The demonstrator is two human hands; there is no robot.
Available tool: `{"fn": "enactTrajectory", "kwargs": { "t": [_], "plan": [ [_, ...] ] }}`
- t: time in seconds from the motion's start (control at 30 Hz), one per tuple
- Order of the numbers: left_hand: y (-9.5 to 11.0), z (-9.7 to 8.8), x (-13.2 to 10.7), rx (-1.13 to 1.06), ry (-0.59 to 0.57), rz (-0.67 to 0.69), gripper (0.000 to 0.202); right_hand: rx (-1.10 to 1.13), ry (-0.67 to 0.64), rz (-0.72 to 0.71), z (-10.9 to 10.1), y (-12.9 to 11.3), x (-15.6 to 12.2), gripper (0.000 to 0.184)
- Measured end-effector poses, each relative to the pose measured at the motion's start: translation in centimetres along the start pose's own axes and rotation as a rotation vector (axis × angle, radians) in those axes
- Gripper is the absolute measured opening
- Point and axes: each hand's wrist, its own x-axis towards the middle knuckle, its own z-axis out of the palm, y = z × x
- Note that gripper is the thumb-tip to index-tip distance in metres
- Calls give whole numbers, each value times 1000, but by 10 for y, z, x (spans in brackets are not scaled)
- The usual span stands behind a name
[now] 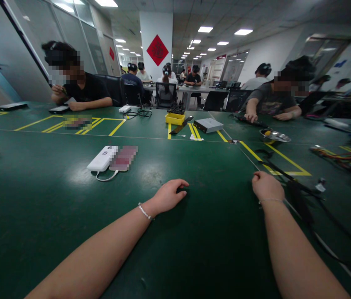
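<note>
The power bank (101, 160) sits on the table (54, 203) — stiff, slick and fairly weighty, I'd guess, best held by its long edges, clear of the cord (106, 180). Right of it, the left hand (169, 196) is empty, thumb and fingers apart. Well right of it, the right hand (268, 187) curls — I can't tell how tightly — beside a black cable (299, 201), likely limp.

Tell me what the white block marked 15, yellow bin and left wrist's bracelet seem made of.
White block: probably satin plastic; even surface, rounded corners.
Yellow bin: likely smooth plastic; bright, uniform colour.
Bracelet: pale, glinting, perhaps metal or glass; too small to tell.
</note>
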Motion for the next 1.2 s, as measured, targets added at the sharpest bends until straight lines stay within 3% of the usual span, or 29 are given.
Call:
{"fn": "enactTrajectory", "kwargs": {
  "t": [0.33,0.87,0.97,1.07,1.2],
  "plan": [
    [-1,-1,0,-8,-24,11,28,16,-28,16,6,6,2,39],
    [-1,0,1,-20,-14,16,25,51,65,20,3,2,0,40],
    [-3,2,1,-75,-7,5,25,97,140,-145,0,-18,-7,38],
    [-4,3,1,-184,14,-12,28,211,197,-518,-2,-57,-28,33],
    [-4,2,2,-339,42,-34,31,354,125,-990,-4,-117,-79,32]
  ]
}}
